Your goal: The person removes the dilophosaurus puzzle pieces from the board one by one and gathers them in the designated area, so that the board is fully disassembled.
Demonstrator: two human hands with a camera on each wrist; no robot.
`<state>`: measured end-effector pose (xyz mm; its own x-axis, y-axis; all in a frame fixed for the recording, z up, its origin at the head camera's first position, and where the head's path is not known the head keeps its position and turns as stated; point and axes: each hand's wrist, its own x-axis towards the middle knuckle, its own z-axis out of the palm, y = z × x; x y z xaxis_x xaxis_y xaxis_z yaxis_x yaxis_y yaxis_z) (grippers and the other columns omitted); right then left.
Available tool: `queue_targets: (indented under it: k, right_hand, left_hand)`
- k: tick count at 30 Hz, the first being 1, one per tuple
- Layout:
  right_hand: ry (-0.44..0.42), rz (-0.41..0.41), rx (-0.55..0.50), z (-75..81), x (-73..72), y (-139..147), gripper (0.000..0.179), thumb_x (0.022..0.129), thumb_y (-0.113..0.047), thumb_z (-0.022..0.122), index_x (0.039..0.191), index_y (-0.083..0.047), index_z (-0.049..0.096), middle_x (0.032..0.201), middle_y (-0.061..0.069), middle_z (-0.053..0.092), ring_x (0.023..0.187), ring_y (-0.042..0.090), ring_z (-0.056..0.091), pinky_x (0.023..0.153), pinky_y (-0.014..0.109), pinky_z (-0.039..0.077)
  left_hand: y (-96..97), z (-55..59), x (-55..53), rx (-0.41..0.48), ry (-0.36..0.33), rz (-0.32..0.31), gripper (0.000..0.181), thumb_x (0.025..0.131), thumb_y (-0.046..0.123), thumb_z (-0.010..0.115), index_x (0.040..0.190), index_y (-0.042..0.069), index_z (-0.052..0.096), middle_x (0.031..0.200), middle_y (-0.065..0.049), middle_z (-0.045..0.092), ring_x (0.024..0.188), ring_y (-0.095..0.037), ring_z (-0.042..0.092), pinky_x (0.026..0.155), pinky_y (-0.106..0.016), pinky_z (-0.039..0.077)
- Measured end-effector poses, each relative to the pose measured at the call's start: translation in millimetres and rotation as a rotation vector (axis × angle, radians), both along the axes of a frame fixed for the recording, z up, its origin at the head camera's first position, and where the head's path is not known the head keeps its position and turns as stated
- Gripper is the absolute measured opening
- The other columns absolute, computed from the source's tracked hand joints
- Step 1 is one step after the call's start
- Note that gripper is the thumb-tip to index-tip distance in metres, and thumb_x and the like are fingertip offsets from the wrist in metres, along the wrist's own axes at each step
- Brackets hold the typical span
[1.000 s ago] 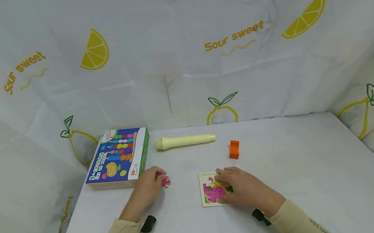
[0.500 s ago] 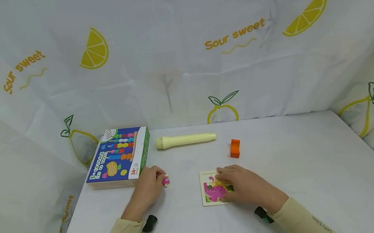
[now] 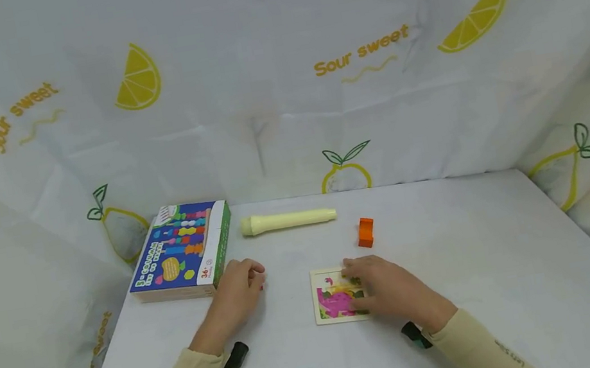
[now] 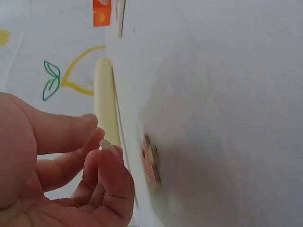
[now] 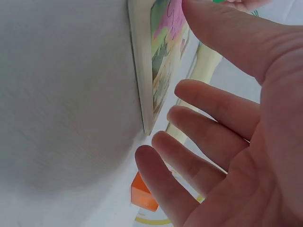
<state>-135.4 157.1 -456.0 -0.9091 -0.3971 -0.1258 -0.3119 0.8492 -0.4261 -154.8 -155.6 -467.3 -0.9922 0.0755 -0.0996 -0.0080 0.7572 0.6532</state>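
A small loose puzzle piece (image 4: 150,163) lies on the white table, just beyond the fingers of my left hand (image 4: 71,165). Those fingers are loosely bent with nothing between them. In the head view the left hand (image 3: 234,295) hides most of the piece. To the right, a square jigsaw puzzle (image 3: 335,304) with a pink animal picture lies flat in its pale frame. My right hand (image 3: 395,291) is at the puzzle's right side, its fingers spread and holding nothing. The thumb (image 5: 222,28) overlaps the picture in the right wrist view; I cannot tell if it touches.
A blue game box (image 3: 180,252) lies at the left, close to the left hand. Behind the puzzle are a pale yellow toy microphone (image 3: 289,220) and an orange block (image 3: 366,232). A white printed cloth (image 3: 255,86) hangs behind the table.
The left fingers have come away from the puzzle piece, which now lies mostly hidden by that hand. The right hand has shifted slightly right, showing more of the puzzle. The view has tilted slightly.
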Motion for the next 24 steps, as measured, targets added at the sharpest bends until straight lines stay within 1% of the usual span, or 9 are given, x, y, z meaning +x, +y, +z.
queue_targets:
  k: [3, 6, 8, 11, 14, 17, 20, 24]
  right_hand:
    - [-0.008, -0.001, -0.021, -3.0, 0.2, 1, 0.062, 0.087, -0.038, 0.092, 0.14, -0.014, 0.073, 0.158, 0.002, 0.062, 0.147, 0.028, 0.056, 0.12, 0.049, 0.048]
    - [-0.002, -0.004, -0.03, -5.4, 0.3, 2, 0.062, 0.086, -0.038, 0.092, 0.14, -0.013, 0.073, 0.157, 0.003, 0.062, 0.146, 0.027, 0.057, 0.12, 0.048, 0.048]
    - [0.001, -0.009, -0.043, -5.9, 0.2, 3, 0.061, 0.086, -0.037, 0.093, 0.139, -0.013, 0.073, 0.157, 0.005, 0.063, 0.145, 0.028, 0.057, 0.12, 0.049, 0.049]
    - [-0.002, -0.015, -0.066, -5.3, 0.2, 5, 0.06, 0.086, -0.036, 0.093, 0.138, -0.01, 0.074, 0.157, 0.007, 0.062, 0.145, 0.03, 0.058, 0.12, 0.05, 0.048]
    - [-0.009, -0.022, -0.079, -3.4, 0.0, 6, 0.061, 0.086, -0.035, 0.093, 0.138, -0.008, 0.073, 0.157, 0.009, 0.062, 0.145, 0.031, 0.058, 0.12, 0.051, 0.048]
    - [-0.02, -0.032, -0.075, -1.6, -0.6, 6, 0.062, 0.086, -0.037, 0.093, 0.138, -0.008, 0.074, 0.157, 0.009, 0.062, 0.145, 0.031, 0.058, 0.12, 0.051, 0.048]
    - [-0.03, -0.04, -0.067, -0.8, -1.2, 6, 0.062, 0.085, -0.037, 0.094, 0.137, -0.009, 0.074, 0.156, 0.009, 0.063, 0.146, 0.031, 0.058, 0.12, 0.05, 0.048]
    - [-0.03, -0.039, -0.068, -0.6, -1.6, 8, 0.061, 0.084, -0.034, 0.095, 0.135, -0.007, 0.075, 0.154, 0.01, 0.064, 0.145, 0.032, 0.058, 0.119, 0.05, 0.048]
  left_hand:
    - [17.0, -0.7, -0.1, 0.005, 0.017, -0.105, 0.013, 0.107, 0.022, 0.069, 0.117, 0.013, 0.073, 0.1, -0.003, 0.059, 0.09, -0.017, 0.054, 0.081, -0.032, 0.05]
    - [39.9, -1.4, -3.7, -0.01, 0.046, -0.222, 0.013, 0.106, 0.024, 0.071, 0.115, 0.014, 0.074, 0.098, 0.0, 0.058, 0.088, -0.015, 0.054, 0.079, -0.029, 0.049]
    - [55.7, 0.2, -7.4, -0.023, 0.051, -0.281, 0.015, 0.105, 0.026, 0.072, 0.114, 0.015, 0.074, 0.097, 0.001, 0.058, 0.087, -0.014, 0.054, 0.078, -0.029, 0.049]
    - [76.6, 3.4, -13.2, -0.042, 0.042, -0.347, 0.016, 0.103, 0.026, 0.074, 0.115, 0.015, 0.075, 0.099, 0.001, 0.058, 0.089, -0.014, 0.055, 0.081, -0.03, 0.051]
    - [91.7, 5.8, -17.7, -0.067, 0.017, -0.384, 0.017, 0.101, 0.024, 0.077, 0.116, 0.015, 0.075, 0.103, 0.002, 0.059, 0.092, -0.013, 0.056, 0.086, -0.031, 0.052]
    - [101.6, 6.6, -20.7, -0.093, 0.003, -0.409, 0.021, 0.098, 0.023, 0.08, 0.116, 0.013, 0.076, 0.105, 0.0, 0.06, 0.093, -0.014, 0.056, 0.088, -0.031, 0.053]
    - [107.7, 6.5, -22.5, -0.117, -0.004, -0.425, 0.024, 0.096, 0.025, 0.083, 0.115, 0.012, 0.077, 0.105, -0.001, 0.06, 0.091, -0.014, 0.055, 0.087, -0.03, 0.052]
    - [112.2, 5.7, -23.1, -0.145, 0.009, -0.435, 0.024, 0.095, 0.027, 0.084, 0.111, 0.011, 0.078, 0.102, -0.001, 0.06, 0.088, -0.013, 0.054, 0.083, -0.028, 0.051]
